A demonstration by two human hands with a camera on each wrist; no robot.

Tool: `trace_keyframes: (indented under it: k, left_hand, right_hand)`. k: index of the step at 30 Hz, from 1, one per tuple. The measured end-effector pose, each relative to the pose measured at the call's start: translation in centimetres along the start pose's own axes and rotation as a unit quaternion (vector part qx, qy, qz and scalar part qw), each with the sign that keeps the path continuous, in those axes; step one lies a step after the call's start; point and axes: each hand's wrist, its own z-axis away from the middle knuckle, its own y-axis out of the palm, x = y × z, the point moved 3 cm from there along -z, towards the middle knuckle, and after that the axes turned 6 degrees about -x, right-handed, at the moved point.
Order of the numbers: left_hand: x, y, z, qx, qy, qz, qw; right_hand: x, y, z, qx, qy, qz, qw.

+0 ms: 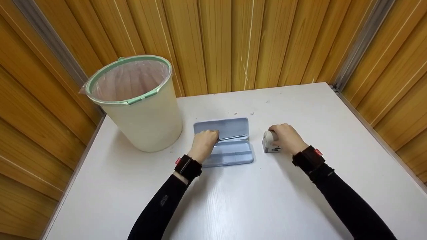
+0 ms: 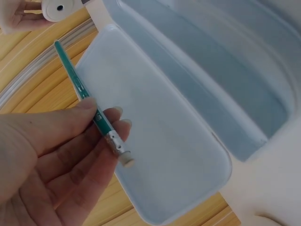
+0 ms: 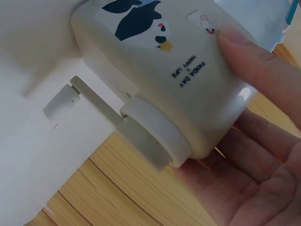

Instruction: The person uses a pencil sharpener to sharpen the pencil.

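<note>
- Green pencil (image 2: pixel 100 117) is in the left hand (image 1: pixel 201 146), above the open blue pencil case (image 1: pixel 243 156); case sits on the table (image 1: pixel 250 200), lid (image 1: pixel 233 125) folded back.
- Left fingers: thumb and fingertips pinch the pencil toward its eraser (image 2: pixel 126 159) end, long end free.
- Right hand (image 1: pixel 290 140): fingers wrapped round the panda-print sharpener (image 3: pixel 164 70), thumb on the printed face. Can't tell if its base touches the table.
- Step in hand, my read: steadying both, pencil and sharpener apart. Pinch firm enough that the pencil doesn't roll or tip; don't squeeze harder than that.
- Hold the pencil clear of the lid's rim so it doesn't snag.
- Right side: grip the body, leave the crank (image 3: pixel 141 141) free of fingers, don't let the box twist.
- Long axis: roughly left-right in the head view, rising slightly rightward. Free end points right, sharpener side; eraser end back by the left hand.
- Left wrist view agrees: free end aims at the upper-left corner, where the sharpener's round face shows.
</note>
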Motion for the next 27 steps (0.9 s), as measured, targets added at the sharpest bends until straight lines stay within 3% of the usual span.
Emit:
trace_keyframes:
  k: [13, 27]
  left_hand:
    - [-2.8, 1.0, -1.9, 0.007, 0.024, -0.003, 0.9997]
    - [-4.5, 2.2, -2.9, 0.026, 0.031, -0.014, 0.9991]
  right_hand:
    - [0.0, 0.1, 0.0, -0.003, 0.005, -0.004, 1.000]
    - [0.0, 0.1, 0.3, -0.004, 0.011, -0.002, 1.000]
